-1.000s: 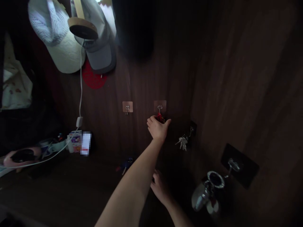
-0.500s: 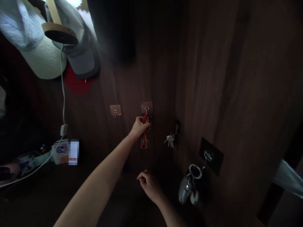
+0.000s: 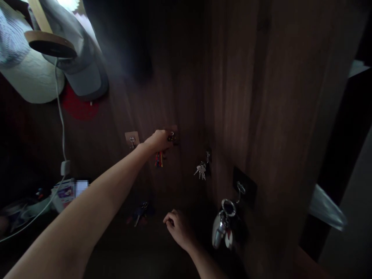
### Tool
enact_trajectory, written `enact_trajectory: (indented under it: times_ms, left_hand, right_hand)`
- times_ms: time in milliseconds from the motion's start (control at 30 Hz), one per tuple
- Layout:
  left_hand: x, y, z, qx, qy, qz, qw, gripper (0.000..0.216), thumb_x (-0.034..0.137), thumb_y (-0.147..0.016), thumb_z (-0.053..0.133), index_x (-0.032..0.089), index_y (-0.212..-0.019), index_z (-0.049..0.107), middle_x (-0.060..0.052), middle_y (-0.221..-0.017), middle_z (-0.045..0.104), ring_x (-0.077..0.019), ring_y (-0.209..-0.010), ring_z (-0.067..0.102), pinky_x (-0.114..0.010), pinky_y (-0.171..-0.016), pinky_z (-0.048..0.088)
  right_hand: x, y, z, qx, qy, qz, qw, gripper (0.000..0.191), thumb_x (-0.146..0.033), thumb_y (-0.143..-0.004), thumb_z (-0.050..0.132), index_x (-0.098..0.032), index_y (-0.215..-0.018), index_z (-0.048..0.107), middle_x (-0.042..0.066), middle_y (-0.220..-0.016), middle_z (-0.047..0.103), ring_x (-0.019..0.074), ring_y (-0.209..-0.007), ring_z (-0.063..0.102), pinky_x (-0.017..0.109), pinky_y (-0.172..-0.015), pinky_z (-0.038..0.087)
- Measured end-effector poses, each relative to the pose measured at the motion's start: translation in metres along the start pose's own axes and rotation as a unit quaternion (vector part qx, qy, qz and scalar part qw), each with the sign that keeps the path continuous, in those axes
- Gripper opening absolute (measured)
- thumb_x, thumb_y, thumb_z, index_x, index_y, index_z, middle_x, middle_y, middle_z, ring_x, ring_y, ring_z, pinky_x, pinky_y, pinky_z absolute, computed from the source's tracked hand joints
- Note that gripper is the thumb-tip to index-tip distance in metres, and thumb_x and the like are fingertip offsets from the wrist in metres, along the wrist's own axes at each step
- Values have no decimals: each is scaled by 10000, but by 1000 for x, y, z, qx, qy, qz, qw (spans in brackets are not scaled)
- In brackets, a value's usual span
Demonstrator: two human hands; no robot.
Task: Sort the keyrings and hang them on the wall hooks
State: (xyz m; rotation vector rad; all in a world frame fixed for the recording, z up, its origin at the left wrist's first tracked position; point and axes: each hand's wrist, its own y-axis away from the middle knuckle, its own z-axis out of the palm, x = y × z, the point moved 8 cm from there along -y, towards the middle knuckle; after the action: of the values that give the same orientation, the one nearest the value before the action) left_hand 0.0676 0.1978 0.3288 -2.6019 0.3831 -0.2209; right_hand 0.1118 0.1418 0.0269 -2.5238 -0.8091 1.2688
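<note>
Tassel (image 3: 159,159), multicoloured strands: hangs just below the left hand (image 3: 161,140), out in front of the back panel (image 3: 186,97). Left fingers closed on its upper part (fingertips hidden behind the hand). Middle hook (image 3: 172,134) right beside those fingers, some small dark and gold bits showing there; whether a loop of the tassel sits on the hook, cannot tell.

Left hook (image 3: 132,140), on a pale pad, on the same panel, near the left wrist; nothing seen hanging from it.

Right hand (image 3: 177,225) low over the shelf (image 3: 124,248), fingers curled in, narrow; cannot tell if they hold anything. Blue-and-dark keys (image 3: 141,212) lie near the shelf's back edge, left of that hand.

Key bunch (image 3: 201,169), silver, on a hook by the side panel's (image 3: 276,97) inner edge, close to the corner with the back panel. Lower on the side panel: ring with silver fobs (image 3: 217,231) on a larger hook (image 3: 241,188) (black plate).

Upper left of the back panel: white cap (image 3: 33,75), grey cap (image 3: 84,79), red disc (image 3: 83,108) partly behind them.
</note>
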Motion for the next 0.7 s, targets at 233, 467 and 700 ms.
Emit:
enact_trajectory:
  times_ms: [233,467,700]
  left_hand:
    - [-46,-18,-33,150,276,-143,939,324,296,-739,496,110,-975,616,-31,-612,621,-132,-555,571,-210,-526,423]
    - [-55,67,72,-154,231,-121,953,304,207,-648,530,166,-928,642,9,-598,633,-127,-535,570,-204,-511,408]
    - [-64,171,200,-236,197,-108,945,445,231,-649,558,179,-1090,577,-20,-984,663,-168,-893,599,-209,-719,434]
  right_hand:
    - [-1,0,0,-7,7,1,1000,235,-95,-750,442,-219,-778,640,17,-829,598,147,-850,543,239,-779,376]
    - [-1,0,-1,-8,-2,6,1000,245,-85,-739,444,-222,-766,645,19,-826,608,144,-813,568,241,-757,394]
    - [10,-4,-20,110,-66,40,991,244,-73,-731,421,-201,-803,617,34,-819,595,159,-799,574,263,-750,420]
